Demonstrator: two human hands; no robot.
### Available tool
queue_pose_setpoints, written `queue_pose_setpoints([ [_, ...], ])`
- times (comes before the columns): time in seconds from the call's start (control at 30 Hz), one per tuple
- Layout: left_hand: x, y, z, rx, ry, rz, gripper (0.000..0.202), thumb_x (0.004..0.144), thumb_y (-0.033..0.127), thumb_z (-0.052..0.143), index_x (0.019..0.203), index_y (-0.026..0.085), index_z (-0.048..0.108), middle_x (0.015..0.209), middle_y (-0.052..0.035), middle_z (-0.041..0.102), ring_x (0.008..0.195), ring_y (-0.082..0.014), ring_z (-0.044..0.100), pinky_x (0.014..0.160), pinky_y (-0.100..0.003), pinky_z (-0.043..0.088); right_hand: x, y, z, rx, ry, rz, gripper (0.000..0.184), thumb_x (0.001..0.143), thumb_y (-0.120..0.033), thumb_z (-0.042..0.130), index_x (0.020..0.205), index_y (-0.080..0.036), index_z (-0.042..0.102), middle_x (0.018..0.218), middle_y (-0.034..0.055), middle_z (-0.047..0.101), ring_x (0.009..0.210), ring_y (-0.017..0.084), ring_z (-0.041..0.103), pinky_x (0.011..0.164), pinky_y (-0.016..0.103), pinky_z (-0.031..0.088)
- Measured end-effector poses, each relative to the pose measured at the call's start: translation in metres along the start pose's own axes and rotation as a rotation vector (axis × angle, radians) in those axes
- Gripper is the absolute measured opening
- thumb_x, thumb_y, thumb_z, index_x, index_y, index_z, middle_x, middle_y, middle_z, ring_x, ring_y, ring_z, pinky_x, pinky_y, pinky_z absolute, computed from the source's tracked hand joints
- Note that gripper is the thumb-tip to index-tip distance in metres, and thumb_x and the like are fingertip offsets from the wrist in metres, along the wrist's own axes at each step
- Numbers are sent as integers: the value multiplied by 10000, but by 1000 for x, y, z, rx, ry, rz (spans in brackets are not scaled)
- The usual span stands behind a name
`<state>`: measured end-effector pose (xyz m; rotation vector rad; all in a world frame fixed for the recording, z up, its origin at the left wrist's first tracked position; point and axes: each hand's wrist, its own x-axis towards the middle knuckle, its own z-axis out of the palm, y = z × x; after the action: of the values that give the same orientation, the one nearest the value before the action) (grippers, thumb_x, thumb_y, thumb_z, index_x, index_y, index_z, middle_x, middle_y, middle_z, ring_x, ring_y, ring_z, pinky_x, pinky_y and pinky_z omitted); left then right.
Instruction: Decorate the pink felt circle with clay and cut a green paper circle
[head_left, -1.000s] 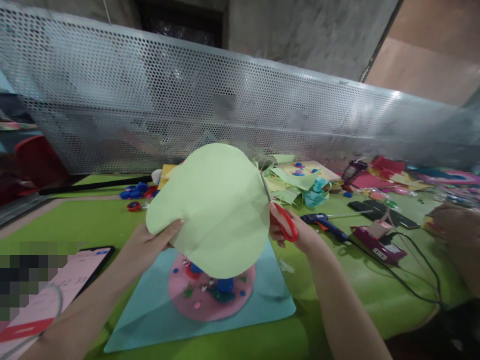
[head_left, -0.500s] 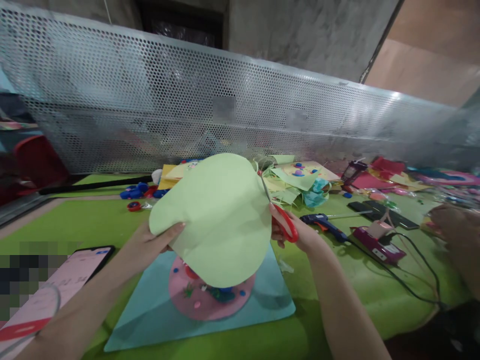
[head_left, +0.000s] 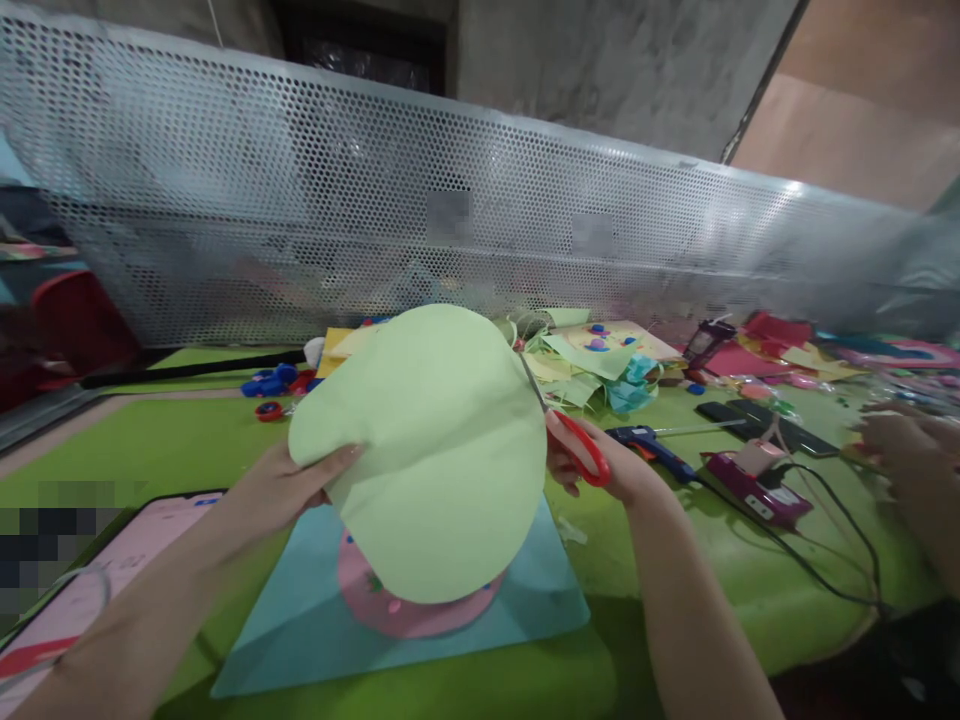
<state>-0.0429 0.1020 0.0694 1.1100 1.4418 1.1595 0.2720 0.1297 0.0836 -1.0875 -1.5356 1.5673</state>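
A rounded sheet of pale green paper [head_left: 435, 450] is held up in front of me. My left hand [head_left: 315, 475] pinches its left edge, thumb on the near face. In my right hand [head_left: 592, 465] are red-handled scissors [head_left: 586, 448], with the blades running along the paper's upper right edge. Whether the blades are parted cannot be made out. Below the paper lies a light blue sheet [head_left: 285, 620] bearing a pink disc [head_left: 420, 622] with small coloured pieces, partly covered by the green paper.
A phone [head_left: 120, 560] lies at left. To the right are a glue gun [head_left: 652, 450], a purple power strip [head_left: 757, 490] with cables, and another person's hand [head_left: 900, 445]. Paper scraps [head_left: 592, 360] are heaped behind, before a perforated metal panel [head_left: 375, 200].
The green paper has tilted and shifted slightly left and down, covering more of the pink disc. My right hand and the scissors have moved a little to the right.
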Motion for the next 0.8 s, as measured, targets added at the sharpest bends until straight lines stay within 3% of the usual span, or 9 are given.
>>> queue_pose_setpoints([
  [0.1, -1, 4, -1, -23, 8, -18, 512, 525, 504, 797, 936, 219, 687, 1021, -84, 733, 864, -280, 690, 636, -343, 611, 0, 1, -2, -20, -17, 7, 480, 718, -647, 573, 571, -210, 440, 426, -113, 287, 326, 53, 275, 290, 184, 281],
  [0.33, 1, 0, -6, 19, -25, -20, 488, 521, 497, 799, 885, 192, 687, 934, -97, 752, 801, -280, 698, 608, -338, 601, -3, -2, 2, -32, -60, 4, 505, 673, -670, 601, 578, -222, 387, 489, -99, 310, 395, 66, 315, 357, 199, 355],
  [0.6, 1, 1, -9, 64, -15, 7, 584, 507, 524, 791, 984, 214, 664, 1078, -97, 713, 905, -297, 678, 646, -342, 593, -5, -3, -2, -116, -84, 11, 492, 712, -667, 555, 568, -211, 441, 440, -111, 279, 338, 56, 273, 298, 188, 302],
  [0.8, 1, -1, -15, 134, -19, -37, 570, 505, 500, 802, 973, 205, 669, 955, -100, 748, 849, -302, 691, 624, -345, 590, -6, -4, -1, -131, -105, 9, 500, 705, -667, 573, 579, -223, 381, 502, -105, 258, 402, 62, 291, 361, 192, 332],
])
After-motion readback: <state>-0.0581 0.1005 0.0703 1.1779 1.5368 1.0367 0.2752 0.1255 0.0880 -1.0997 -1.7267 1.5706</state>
